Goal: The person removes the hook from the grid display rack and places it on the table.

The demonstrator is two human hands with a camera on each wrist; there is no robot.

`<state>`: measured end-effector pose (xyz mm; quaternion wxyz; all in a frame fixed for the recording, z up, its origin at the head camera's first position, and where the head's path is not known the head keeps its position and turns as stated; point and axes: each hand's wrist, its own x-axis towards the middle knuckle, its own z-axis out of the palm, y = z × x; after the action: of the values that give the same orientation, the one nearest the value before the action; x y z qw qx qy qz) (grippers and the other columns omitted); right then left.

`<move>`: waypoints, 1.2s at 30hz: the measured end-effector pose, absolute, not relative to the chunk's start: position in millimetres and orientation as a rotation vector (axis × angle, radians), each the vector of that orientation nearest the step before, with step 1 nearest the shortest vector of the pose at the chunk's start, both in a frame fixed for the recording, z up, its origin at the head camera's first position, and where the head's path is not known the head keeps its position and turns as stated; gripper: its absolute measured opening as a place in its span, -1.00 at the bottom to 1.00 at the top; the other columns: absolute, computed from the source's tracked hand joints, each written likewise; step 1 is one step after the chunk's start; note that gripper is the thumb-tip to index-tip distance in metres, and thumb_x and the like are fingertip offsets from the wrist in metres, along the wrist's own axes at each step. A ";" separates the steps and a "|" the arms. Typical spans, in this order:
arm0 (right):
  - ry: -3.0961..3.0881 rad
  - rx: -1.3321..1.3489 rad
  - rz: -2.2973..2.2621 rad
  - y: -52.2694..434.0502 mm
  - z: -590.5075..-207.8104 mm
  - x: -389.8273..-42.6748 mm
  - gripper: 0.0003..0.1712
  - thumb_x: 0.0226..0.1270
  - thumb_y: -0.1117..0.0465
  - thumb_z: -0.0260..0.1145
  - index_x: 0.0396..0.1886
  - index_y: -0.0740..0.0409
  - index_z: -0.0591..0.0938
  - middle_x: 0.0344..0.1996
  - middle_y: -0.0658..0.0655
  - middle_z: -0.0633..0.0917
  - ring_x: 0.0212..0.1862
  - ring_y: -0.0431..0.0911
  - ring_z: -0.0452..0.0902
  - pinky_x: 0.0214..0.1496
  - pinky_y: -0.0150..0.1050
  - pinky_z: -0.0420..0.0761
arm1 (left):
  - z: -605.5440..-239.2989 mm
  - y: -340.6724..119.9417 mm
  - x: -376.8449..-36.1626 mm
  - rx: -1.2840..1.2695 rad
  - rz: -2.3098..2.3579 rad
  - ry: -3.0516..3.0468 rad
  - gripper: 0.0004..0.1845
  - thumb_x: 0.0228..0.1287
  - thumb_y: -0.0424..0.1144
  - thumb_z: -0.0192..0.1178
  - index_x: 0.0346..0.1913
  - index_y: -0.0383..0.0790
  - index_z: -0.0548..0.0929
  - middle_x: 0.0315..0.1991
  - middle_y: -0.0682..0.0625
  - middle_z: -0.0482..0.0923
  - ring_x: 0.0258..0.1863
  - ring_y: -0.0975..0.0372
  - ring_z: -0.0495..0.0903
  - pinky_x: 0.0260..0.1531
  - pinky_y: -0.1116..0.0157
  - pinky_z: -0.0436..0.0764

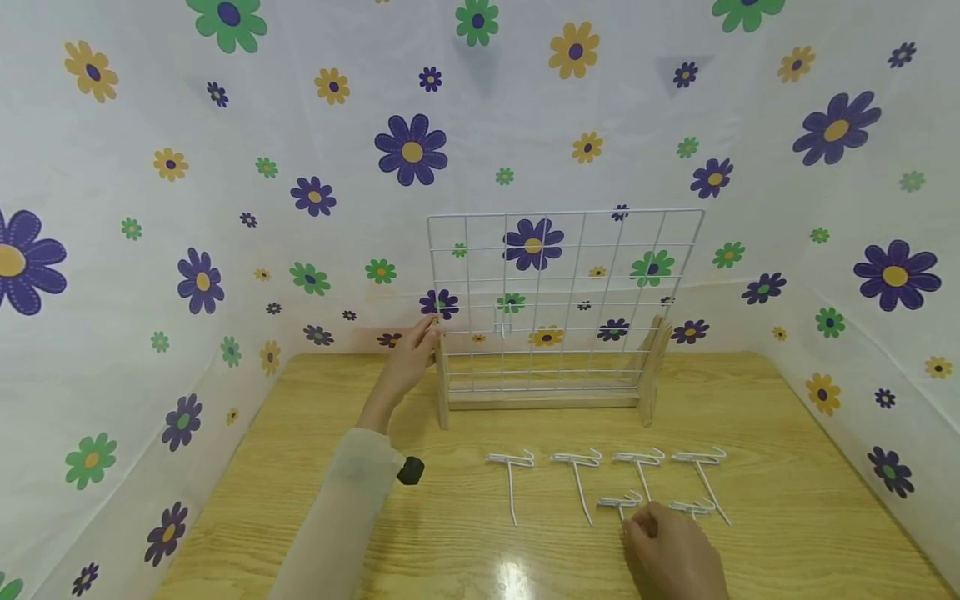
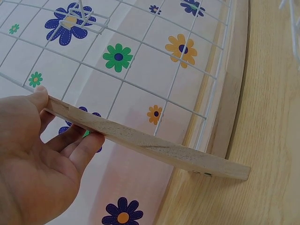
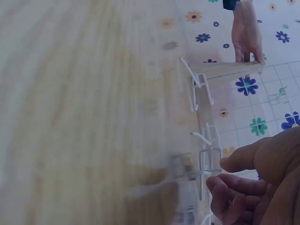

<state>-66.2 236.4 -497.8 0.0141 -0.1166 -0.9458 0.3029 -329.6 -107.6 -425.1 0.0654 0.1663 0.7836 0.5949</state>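
My left hand (image 1: 412, 354) grips the top of the left wooden upright (image 2: 140, 145) of a stand that carries a white wire grid (image 1: 567, 247). The thumb lies on one side of the upright, the fingers on the other. At the front right, my right hand (image 1: 675, 554) pinches a short white wire hook (image 1: 619, 502) near its prong, low over the table. Thumb and fingertips partly hide that prong in the right wrist view. Another short hook (image 1: 692, 507) lies just beyond this hand. A small hook (image 1: 503, 328) hangs on the left part of the grid.
Several longer wire hooks (image 1: 510, 460) lie in a row in front of the stand, prongs towards me. The right wooden upright (image 1: 654, 371) and a bottom rail (image 1: 543, 402) support the grid on the wooden table (image 1: 337, 483). Flowered cloth (image 1: 337, 150) surrounds the table's back and sides.
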 end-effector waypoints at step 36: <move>-2.568 -0.067 1.018 205.3 -424.6 -140.0 -0.73 0.48 0.19 0.35 -0.04 0.34 0.73 -0.30 0.13 0.79 -0.47 -0.16 0.63 -0.67 -0.36 0.47 | -420.9 -106.4 -325.5 0.462 1.783 2.382 -0.36 0.71 0.03 -0.15 0.68 -0.07 0.06 0.59 -0.25 0.14 0.51 -0.14 0.26 0.40 0.00 0.46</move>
<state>-140.0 205.3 -424.6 0.1880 -0.0240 -0.9128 0.3617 -325.5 -106.4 -420.9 0.0653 0.1530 0.7895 0.5907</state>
